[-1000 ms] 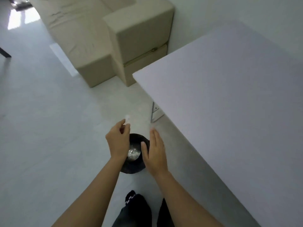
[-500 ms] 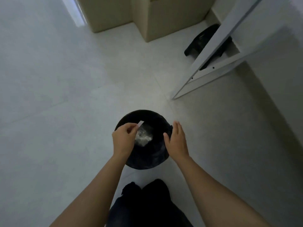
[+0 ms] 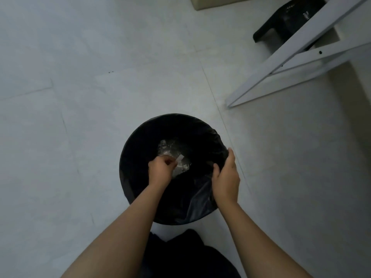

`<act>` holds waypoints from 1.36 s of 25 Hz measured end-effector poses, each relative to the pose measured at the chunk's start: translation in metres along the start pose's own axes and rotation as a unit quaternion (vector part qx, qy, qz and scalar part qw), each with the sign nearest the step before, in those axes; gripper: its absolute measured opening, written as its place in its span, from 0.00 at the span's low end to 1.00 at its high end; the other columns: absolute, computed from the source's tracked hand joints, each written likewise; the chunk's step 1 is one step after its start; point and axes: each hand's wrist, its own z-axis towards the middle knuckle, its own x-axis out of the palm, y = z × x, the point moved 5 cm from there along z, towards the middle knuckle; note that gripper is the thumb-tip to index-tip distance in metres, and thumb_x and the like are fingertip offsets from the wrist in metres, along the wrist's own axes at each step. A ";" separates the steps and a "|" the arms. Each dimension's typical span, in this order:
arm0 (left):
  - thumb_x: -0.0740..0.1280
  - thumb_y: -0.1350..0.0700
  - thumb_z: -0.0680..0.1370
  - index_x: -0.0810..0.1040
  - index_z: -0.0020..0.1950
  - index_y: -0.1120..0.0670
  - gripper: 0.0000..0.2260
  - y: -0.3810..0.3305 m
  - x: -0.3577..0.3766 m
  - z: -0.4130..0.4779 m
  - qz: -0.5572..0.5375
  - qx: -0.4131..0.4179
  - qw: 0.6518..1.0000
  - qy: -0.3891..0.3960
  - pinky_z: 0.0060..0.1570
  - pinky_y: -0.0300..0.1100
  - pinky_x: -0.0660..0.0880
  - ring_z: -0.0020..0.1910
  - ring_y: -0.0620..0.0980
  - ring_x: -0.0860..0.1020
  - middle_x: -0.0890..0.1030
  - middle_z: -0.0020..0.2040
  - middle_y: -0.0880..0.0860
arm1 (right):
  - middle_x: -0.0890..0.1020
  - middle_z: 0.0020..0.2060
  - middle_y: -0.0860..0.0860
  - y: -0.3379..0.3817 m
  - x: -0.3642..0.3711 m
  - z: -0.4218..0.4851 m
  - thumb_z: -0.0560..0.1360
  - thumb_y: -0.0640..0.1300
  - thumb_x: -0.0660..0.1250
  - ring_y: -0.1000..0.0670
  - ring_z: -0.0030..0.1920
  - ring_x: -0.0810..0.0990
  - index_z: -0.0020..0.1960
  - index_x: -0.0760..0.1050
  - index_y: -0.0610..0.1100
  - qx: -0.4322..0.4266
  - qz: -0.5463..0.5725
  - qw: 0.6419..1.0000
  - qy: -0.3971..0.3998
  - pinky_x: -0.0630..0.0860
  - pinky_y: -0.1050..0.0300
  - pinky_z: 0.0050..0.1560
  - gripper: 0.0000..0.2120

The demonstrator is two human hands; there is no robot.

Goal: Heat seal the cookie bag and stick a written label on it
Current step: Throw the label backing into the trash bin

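A person's left hand (image 3: pixel 160 170) pinches a small white paper strip (image 3: pixel 179 158) directly above the open black-lined bin (image 3: pixel 128 157) — the drop is straight down — while the right hand (image 3: pixel 225 177) grips the liner's right rim; cookie bag and label are out of view.

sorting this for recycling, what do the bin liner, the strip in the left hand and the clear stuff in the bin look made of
Bin liner: thin black plastic film, glossy; it wrinkles and catches light.
Strip pinched in the left hand: pale, flat, matte; probably paper or label backing, too small to be sure.
Clear stuff: crumpled transparent plastic film, by its shiny creases.
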 end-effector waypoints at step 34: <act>0.58 0.55 0.81 0.73 0.66 0.57 0.15 -0.476 -0.202 -0.521 0.006 0.495 0.869 0.009 0.59 0.33 0.66 0.61 0.50 0.76 0.79 0.62 0.55 | 0.55 0.75 0.47 0.209 -0.557 -0.268 0.80 0.52 0.51 0.50 0.75 0.52 0.75 0.49 0.42 -0.040 0.084 0.952 -0.290 0.50 0.58 0.72 0.27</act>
